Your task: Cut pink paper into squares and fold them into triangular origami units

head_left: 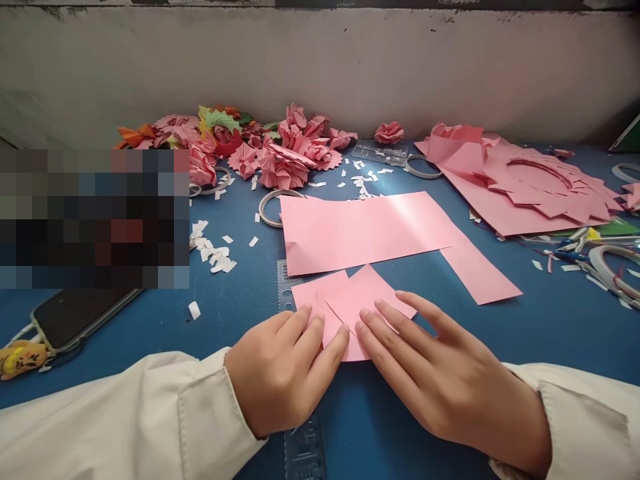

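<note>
Small pink paper pieces (367, 293) lie overlapping on the blue table before me. My left hand (285, 373) rests on their left part, fingers bent and fingertips apart on the paper. My right hand (440, 373) lies across the right piece with its fingers stretched out and spread. Beyond the fingertips is a wide pink sheet (365, 230), with a narrower pink strip (483, 273) coming out from its right end. A clear ruler (304, 443) runs beneath the papers and past my left hand; its middle is hidden.
Folded pink paper flowers (285, 160) are heaped along the wall. White paper scraps (213, 250) and tape rolls (270, 208) lie around. At right is a pile of pink sheets (530, 180). A phone (83, 317) lies at left, beside a blurred-out area.
</note>
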`<state>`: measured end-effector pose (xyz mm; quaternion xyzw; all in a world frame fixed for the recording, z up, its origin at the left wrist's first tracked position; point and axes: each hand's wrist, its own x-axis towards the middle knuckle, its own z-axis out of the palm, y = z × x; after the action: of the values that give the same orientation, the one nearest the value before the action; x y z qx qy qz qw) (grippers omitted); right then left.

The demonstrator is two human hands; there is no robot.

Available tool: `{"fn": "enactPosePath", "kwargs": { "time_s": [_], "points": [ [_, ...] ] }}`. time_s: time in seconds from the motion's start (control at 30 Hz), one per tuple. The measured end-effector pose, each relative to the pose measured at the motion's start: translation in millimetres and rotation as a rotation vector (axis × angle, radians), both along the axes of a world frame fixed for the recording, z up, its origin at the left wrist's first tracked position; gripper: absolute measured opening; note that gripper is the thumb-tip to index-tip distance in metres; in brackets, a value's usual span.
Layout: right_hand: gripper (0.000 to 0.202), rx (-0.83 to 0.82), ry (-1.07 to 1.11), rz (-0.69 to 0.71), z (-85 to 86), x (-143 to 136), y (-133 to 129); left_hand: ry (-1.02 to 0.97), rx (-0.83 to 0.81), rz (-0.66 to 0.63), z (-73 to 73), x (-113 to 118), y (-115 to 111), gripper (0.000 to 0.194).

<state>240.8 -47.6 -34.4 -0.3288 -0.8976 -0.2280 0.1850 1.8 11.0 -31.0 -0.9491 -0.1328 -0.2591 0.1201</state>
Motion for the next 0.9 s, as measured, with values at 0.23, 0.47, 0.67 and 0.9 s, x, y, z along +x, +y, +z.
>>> {"fn": "enactPosePath", "kwargs": {
  "time_s": [0.23,0.47,0.67,0.9],
  "points": [
    [0.034,0.029,0.028,0.003,-6.3,2,9,-0.001,-0.014,-0.014,1.9,0,1,0.024],
    [0.036,0.045,0.172,0.042,-16.1,6,15,-0.141,-0.135,0.005,-6.4,6,4,0.049],
    [0.025,0.007,0.332,0.124,-19.7,-1,17,-0.151,-0.393,-0.013,-10.4,3,15,0.045],
    [0.022,-0.005,0.513,0.289,-23.0,-5,12,-0.242,-0.732,-0.142,-15.5,4,9,0.037]
  ]
}}
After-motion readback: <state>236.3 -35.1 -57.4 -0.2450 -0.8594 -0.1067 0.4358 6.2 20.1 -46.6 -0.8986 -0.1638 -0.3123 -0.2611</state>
